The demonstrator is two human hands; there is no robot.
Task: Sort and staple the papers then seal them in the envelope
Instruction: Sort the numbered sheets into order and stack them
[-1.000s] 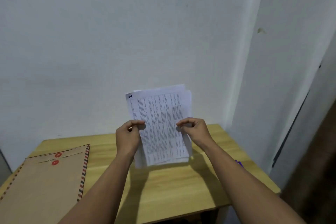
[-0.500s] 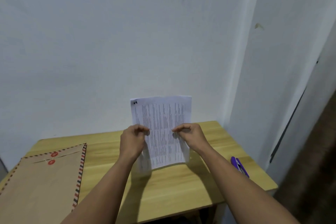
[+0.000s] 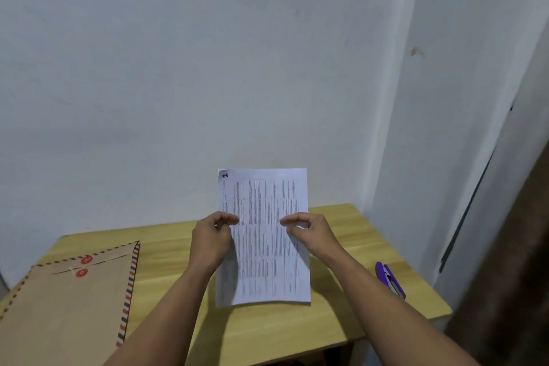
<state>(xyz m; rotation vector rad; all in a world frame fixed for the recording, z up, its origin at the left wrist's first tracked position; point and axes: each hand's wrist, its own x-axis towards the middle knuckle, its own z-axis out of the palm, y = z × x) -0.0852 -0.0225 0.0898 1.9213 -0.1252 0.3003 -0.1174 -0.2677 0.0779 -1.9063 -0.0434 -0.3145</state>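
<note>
I hold a stack of printed white papers (image 3: 263, 235) upright, its bottom edge resting on the wooden table (image 3: 326, 321). The edges are lined up and the top sheet bears a handwritten mark in its upper left corner. My left hand (image 3: 212, 242) pinches the stack's left edge and my right hand (image 3: 309, 232) pinches its right edge, both at mid height. A brown envelope (image 3: 65, 312) with striped borders and two red string buttons lies flat at the table's left. A purple stapler (image 3: 390, 279) lies near the right edge, partly behind my right forearm.
The small table stands against a white wall (image 3: 208, 68), in a corner where another wall meets it on the right. A dark brown surface (image 3: 511, 291) shows at the far right. The table's front edge runs close below my forearms.
The sheets were fanned and uneven a second ago; they are squared into one neat stack. The stack has come down onto the table, and the stapler has come into view.
</note>
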